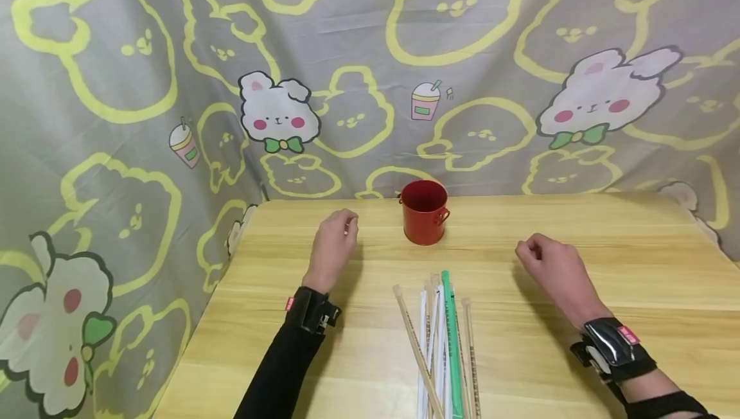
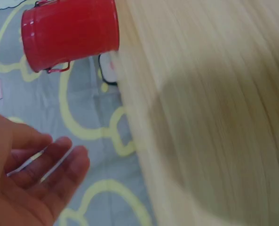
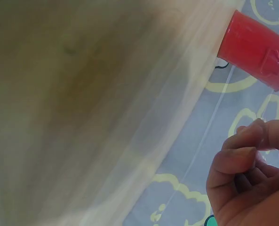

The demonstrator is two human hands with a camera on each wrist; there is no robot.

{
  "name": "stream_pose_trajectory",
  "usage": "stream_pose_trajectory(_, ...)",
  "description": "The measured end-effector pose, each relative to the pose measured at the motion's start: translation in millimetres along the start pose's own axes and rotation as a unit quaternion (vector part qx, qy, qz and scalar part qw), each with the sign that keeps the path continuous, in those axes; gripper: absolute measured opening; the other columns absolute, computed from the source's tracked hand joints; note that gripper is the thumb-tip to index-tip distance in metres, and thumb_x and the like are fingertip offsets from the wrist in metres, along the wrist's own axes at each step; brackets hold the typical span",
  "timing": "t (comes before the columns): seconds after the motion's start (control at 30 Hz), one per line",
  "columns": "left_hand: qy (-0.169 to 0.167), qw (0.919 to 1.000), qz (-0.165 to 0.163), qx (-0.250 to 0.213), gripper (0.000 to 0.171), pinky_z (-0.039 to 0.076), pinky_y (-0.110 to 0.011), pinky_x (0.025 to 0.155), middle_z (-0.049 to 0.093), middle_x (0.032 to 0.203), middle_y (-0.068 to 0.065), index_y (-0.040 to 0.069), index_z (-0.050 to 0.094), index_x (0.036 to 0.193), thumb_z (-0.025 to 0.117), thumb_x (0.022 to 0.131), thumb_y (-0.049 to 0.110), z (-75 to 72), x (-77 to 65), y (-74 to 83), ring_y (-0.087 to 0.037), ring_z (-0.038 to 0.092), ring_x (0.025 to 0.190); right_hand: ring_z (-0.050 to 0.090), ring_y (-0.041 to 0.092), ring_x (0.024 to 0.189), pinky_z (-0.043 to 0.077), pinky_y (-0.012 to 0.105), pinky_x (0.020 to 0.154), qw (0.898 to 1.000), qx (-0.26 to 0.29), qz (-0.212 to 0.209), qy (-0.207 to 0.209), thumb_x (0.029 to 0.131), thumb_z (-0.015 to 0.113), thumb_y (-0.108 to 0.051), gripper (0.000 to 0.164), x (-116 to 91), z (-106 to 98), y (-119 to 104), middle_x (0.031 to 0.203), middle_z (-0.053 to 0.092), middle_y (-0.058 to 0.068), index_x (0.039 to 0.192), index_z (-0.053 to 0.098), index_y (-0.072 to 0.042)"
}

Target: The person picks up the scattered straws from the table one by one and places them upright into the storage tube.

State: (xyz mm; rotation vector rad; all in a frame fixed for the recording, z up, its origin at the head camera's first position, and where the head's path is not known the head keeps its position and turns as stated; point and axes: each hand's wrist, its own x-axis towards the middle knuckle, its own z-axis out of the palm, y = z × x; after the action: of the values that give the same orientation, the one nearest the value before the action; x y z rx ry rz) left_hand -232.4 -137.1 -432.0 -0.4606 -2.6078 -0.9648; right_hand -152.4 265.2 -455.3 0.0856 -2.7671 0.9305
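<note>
A red bucket stands upright toward the far edge of the wooden tabletop, its mouth facing up. The left hand hangs just beside it, holding nothing; its fingers bend loosely, with a narrow gap to the thumb. The right hand is farther from the bucket on the other side, also holding nothing, fingers curled loosely with the thumb close to them. Between the forearms, nearer the person, lies a loose bundle of straws: a green straw, several white straws and some tan straws, one slanting across the others. A grey curtain with rabbit drawings hangs behind.
</note>
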Motion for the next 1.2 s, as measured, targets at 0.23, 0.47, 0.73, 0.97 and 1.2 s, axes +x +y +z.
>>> stream_pose_trajectory(0.23,-0.114,0.9842,-0.040,-0.129,0.073,0.050,-0.048,0.108,0.045,0.157,-0.017,0.003,0.037,0.161,0.070,0.106,0.037,34.2,27.1,12.8,-0.035,0.053,0.136,0.040,0.015,0.054,0.032,0.028,0.047,1.000,0.004,-0.004,-0.009,0.113,0.049,-0.031,0.036,-8.2,5.7,-2.8,0.064,0.045,-0.001,0.097,0.068,-0.004)
stream_pose_trajectory(0.47,-0.138,0.9737,-0.076,-0.165,0.111,0.040,-0.052,0.117,0.022,0.172,-0.015,0.007,0.017,0.170,0.084,0.092,0.047,62.5,42.0,35.9,-0.033,0.035,0.153,0.039,0.015,0.055,0.032,0.027,0.049,1.000,0.013,-0.006,-0.016,0.113,0.051,-0.030,0.034,-14.7,9.0,-13.0,0.065,0.044,-0.001,0.090,0.064,-0.008)
stream_pose_trajectory(0.73,-0.127,0.9735,-0.065,-0.179,0.100,0.048,-0.041,0.110,0.042,0.157,-0.011,0.009,0.032,0.163,0.091,0.088,0.037,72.7,48.8,43.6,-0.022,0.046,0.141,0.040,0.014,0.056,0.032,0.027,0.050,0.999,0.018,-0.006,-0.035,0.113,0.053,-0.031,0.034,-18.8,13.8,-23.8,0.065,0.045,-0.002,0.095,0.068,-0.007)
stream_pose_trajectory(0.97,-0.128,0.9703,-0.038,-0.202,0.091,0.052,-0.038,0.105,0.046,0.149,-0.008,0.010,0.040,0.157,0.093,0.086,0.030,70.4,39.5,51.6,-0.021,0.048,0.137,0.041,0.013,0.055,0.033,0.027,0.050,0.997,0.025,-0.005,-0.072,0.112,0.056,-0.030,0.030,-26.9,23.0,-41.3,0.063,0.043,-0.004,0.092,0.067,-0.011)
stream_pose_trajectory(1.2,-0.137,0.9653,-0.025,-0.221,0.094,0.050,-0.039,0.107,0.042,0.153,-0.008,0.011,0.035,0.160,0.091,0.088,0.030,73.1,28.4,58.9,-0.019,0.045,0.139,0.043,0.012,0.058,0.034,0.027,0.053,0.996,0.028,-0.013,-0.086,0.109,0.062,-0.020,0.023,-31.2,32.4,-51.4,0.063,0.044,-0.005,0.087,0.064,-0.014)
